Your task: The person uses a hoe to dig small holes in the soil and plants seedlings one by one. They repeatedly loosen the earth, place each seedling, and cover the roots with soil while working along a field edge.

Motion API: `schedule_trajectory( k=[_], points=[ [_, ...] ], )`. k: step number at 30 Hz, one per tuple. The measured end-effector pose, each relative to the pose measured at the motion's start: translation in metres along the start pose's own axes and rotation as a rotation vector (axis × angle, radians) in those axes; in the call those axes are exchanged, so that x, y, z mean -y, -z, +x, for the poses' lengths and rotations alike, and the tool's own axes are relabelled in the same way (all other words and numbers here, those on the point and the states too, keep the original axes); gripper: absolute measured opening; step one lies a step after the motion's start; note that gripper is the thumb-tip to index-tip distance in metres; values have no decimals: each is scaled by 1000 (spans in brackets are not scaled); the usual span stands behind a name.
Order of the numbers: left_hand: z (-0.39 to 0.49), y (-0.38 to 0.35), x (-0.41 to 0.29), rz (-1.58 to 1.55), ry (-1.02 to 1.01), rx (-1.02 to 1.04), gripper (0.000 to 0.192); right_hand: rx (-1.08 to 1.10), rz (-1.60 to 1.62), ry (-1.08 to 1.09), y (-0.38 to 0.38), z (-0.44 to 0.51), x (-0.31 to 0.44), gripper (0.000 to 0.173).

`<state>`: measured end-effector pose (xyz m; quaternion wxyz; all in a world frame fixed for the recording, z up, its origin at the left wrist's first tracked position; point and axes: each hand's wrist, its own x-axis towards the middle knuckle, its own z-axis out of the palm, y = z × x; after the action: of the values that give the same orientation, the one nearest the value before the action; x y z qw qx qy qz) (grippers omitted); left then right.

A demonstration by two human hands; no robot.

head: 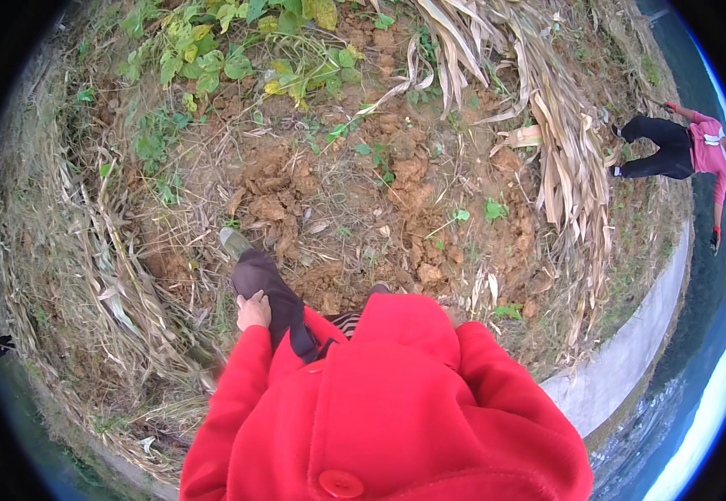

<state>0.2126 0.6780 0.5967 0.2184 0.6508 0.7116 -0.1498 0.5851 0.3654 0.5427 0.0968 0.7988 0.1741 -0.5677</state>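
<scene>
My left hand (254, 311) lies against the dark trouser leg (267, 282), near the knee; whether its fingers pinch the cloth is not plain. Below that leg a greyish-green shoe (234, 242) stands on the soil. Of my right hand (452, 317) only a sliver shows at the end of its sleeve, beside the red coat (394, 388); its fingers and anything in them are hidden. A dark strap (302, 341) hangs by the coat's left edge. Before me are clods of reddish-brown soil (272, 200) with dry straw and small green weeds.
Dry corn stalks and leaves (566, 156) lie in a long heap on the right, with more stalks (125, 282) on the left. Leafy yellow-green plants (200, 56) grow ahead. A person in pink (707, 147) stands far right, beyond the heap. A pale concrete strip (613, 376) curves at lower right.
</scene>
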Motion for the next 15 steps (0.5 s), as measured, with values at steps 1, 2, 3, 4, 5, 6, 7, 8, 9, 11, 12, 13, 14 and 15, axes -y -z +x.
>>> schedule_trajectory(
  k=[1,2,3,4,5,6,7,8,9,11,12,13,14,15],
  points=[
    [-3,-4,0,-5,-15,-39,29,4,-1,-4,-1,0,-7,26],
    [-7,-8,1,-15,-34,-81,27,15,-3,-10,-3,-1,-15,26],
    [-14,-11,3,27,-96,-139,24,23,-2,-15,-4,-1,-22,25],
    [-20,-13,5,64,-169,-207,21,40,2,-21,-7,-4,-31,25],
    [-24,-15,4,100,-240,-278,18,54,3,-28,-7,-5,-38,25],
    [-31,-14,6,29,-322,-305,14,73,8,-35,-10,-9,-47,24],
    [-39,-15,7,-36,-405,-337,11,89,16,-48,-11,-10,-54,24],
    [-46,-16,6,-72,-439,-338,10,117,25,-60,-14,-14,-61,24],
    [-52,-15,6,-98,-467,-357,8,136,26,-68,-15,-16,-67,23],
    [-61,-15,3,-101,-452,-365,9,169,31,-81,-18,-20,-75,23],
    [-64,-15,1,-117,-473,-398,9,183,31,-82,-20,-21,-77,23],
    [-65,-14,0,-128,-459,-407,10,194,34,-81,-20,-21,-77,22],
    [-65,-14,-2,-142,-485,-414,10,201,41,-79,-21,-19,-76,22],
    [-63,-14,-5,-160,-516,-416,10,204,46,-71,-20,-17,-74,22]
  ],
)
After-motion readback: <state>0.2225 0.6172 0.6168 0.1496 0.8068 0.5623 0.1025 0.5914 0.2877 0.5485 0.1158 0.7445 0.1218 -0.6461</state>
